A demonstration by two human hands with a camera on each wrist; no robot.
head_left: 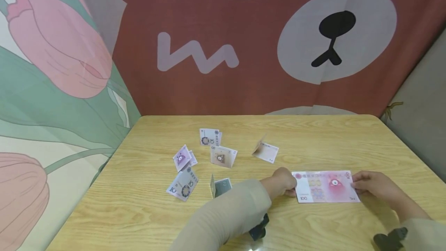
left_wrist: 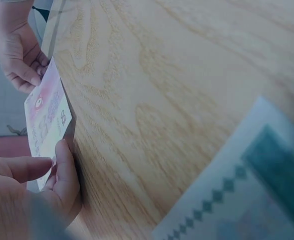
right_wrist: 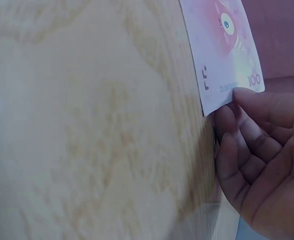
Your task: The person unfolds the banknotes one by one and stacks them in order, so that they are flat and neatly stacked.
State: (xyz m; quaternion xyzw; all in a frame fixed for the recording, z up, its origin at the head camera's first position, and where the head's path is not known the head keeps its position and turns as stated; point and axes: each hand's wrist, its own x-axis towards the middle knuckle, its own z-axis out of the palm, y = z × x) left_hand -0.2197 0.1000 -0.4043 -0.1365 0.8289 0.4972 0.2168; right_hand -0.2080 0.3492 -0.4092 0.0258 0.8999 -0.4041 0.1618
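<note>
Wood-grain counter (head_left: 115,212) before red-brown cartoon drape (head_left: 195,92); tulip-print cloth (head_left: 62,49) at left. Over counter's right side: pink 100 note (head_left: 324,187), ends pinched by left grip (head_left: 283,180) and right grip (head_left: 375,186) (folded notes (head_left: 223,157) scattered leftward).

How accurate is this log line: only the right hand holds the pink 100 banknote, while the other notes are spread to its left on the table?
One error: the right hand is not alone. The left hand also pinches the pink 100 banknote, at its opposite end, as the left wrist view shows. The other notes are spread to its left on the table.
</note>
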